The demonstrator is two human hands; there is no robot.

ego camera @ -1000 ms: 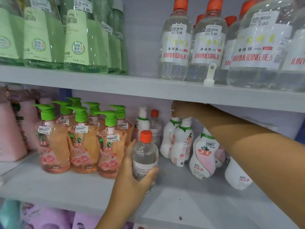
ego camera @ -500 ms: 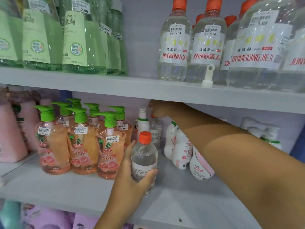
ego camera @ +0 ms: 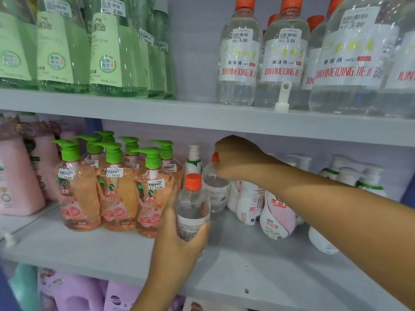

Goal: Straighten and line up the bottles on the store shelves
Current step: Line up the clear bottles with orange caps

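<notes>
both hands [ego camera: 179,236] on clear bottles [ego camera: 192,212]

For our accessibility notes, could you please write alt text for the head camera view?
A person's left hand holds a small clear orange-capped bottle on the middle shelf, while the right hand grips the top of a second clear bottle behind it. Green-pump orange bottles stand left, white bottles right.

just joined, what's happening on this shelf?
A person is tidying the middle shelf. The left hand grips a small clear plastic bottle with an orange cap near the shelf's front. The right hand reaches further back and holds a second clear orange-capped bottle by its top. Orange pump bottles with green heads stand grouped to the left.
</notes>
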